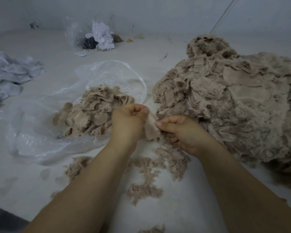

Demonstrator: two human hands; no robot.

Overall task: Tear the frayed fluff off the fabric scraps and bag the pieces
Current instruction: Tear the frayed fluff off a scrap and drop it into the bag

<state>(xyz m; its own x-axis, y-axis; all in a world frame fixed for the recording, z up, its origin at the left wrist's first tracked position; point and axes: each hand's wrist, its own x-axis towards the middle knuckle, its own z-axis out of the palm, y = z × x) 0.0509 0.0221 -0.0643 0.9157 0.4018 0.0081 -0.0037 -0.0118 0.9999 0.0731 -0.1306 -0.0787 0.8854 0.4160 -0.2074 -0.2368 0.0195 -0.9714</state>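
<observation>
your left hand point(129, 118) and right hand point(180, 132) each pinch the small beige scrap of soft knitted fabric point(151, 127) between thumb and curled fingers, holding it in the air between the open clear plastic bag of cleaned beige pieces point(45, 132) and the large heap of unprocessed beige scraps point(225, 106). judge the scrap as very light, limp and stretchy, so it likely folds and offers no resistance of its own. grip the smooth body close to the frayed edge with one hand and pinch only the fluff with the other, so the pull tears the fringe rather than stretching the piece.

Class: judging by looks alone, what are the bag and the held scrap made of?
Bag: thin clear plastic film, glossy, by its crinkles and see-through walls. Scrap: soft beige cloth, matte, probably knit or fleece; it drapes limply between left hand and right hand.
</observation>
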